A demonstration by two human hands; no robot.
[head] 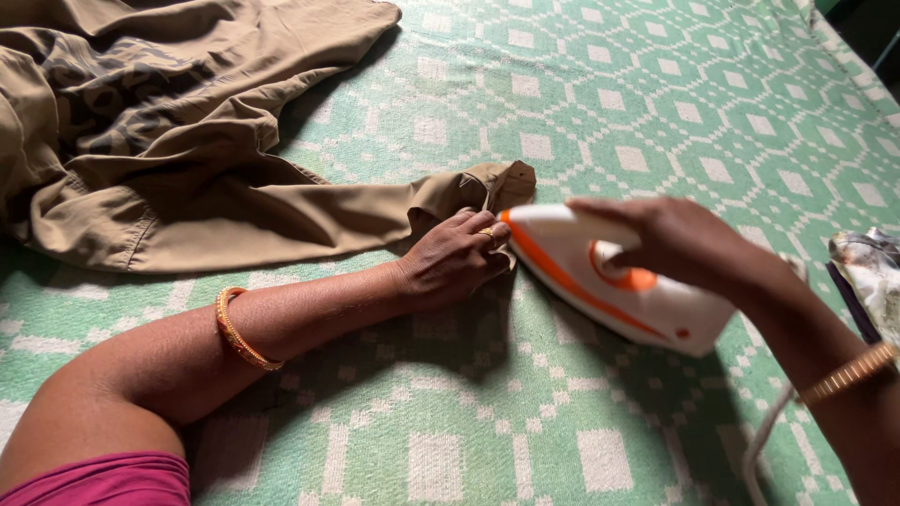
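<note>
While the tan garment (187, 141) ran off the frame's top and left edges, its sleeve end (478, 192) lay on the green patterned blanket (656, 112). The left hand (450, 258), knuckles up, pinched that cuff with curled fingers. Just right, the right hand (675, 239) gripped the white and orange iron (609, 281), whose handle it hid, tip touching the cuff.

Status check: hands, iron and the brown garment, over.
Left hand pins brown garment at its cuff. Right hand grips white-and-orange iron, tip at cuff. Green patterned blanket underneath, nothing in the way.
</note>
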